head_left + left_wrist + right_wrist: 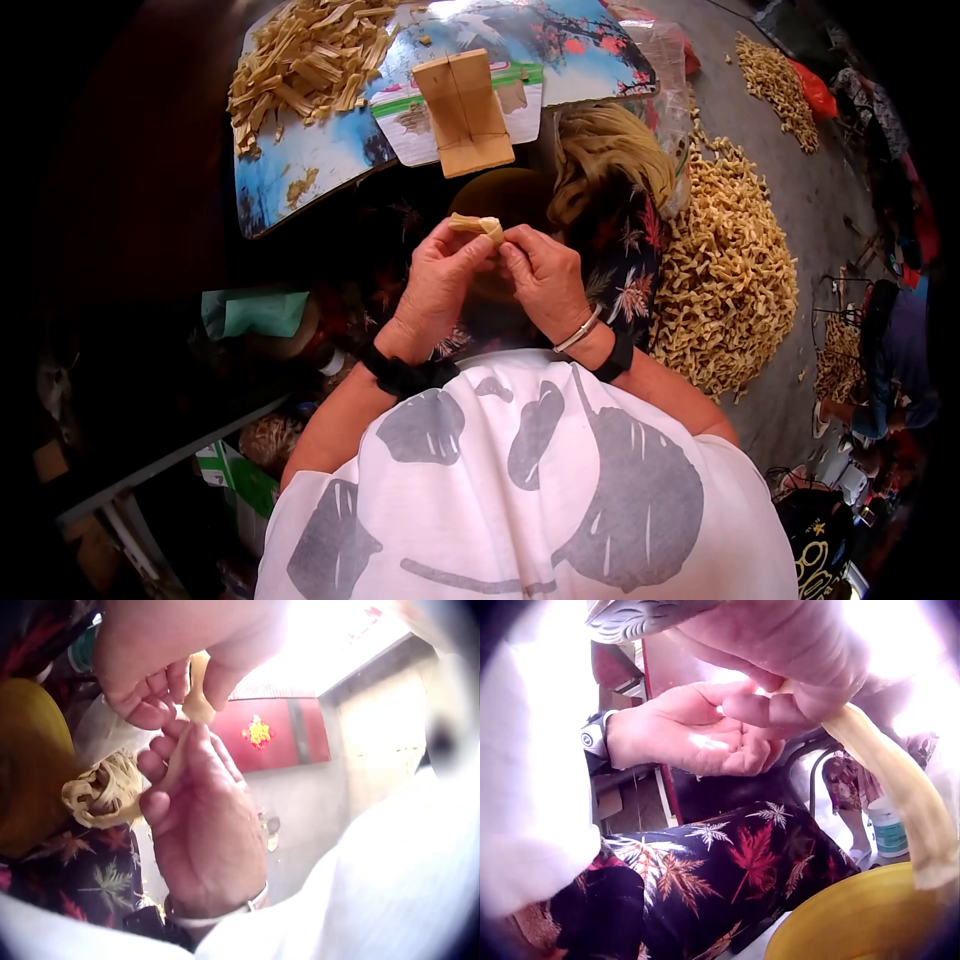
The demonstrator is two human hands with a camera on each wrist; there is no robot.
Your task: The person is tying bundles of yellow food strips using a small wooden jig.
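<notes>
Both hands meet over the lap around a pale yellow strip piece [490,228]. The left hand [432,290] pinches it from the left, a short flat end sticking out above its fingers. From the other side the right hand [550,280] pinches the piece between thumb and fingers. In the left wrist view, a narrow part of the piece [199,705] shows between the left hand [180,645] and the right hand [210,825]. A long strip end [900,780] hangs from the right hand [787,652] in the right wrist view, beside the left hand [682,731]. Fingers partly hide the piece.
A wooden stand [465,115] sits on the patterned table [350,180] beside a heap of flat pieces [310,60]. Long strips [610,155] lie at its right. Knotted pieces [730,270] are piled farther right. A yellow basin [855,915] is below the hands.
</notes>
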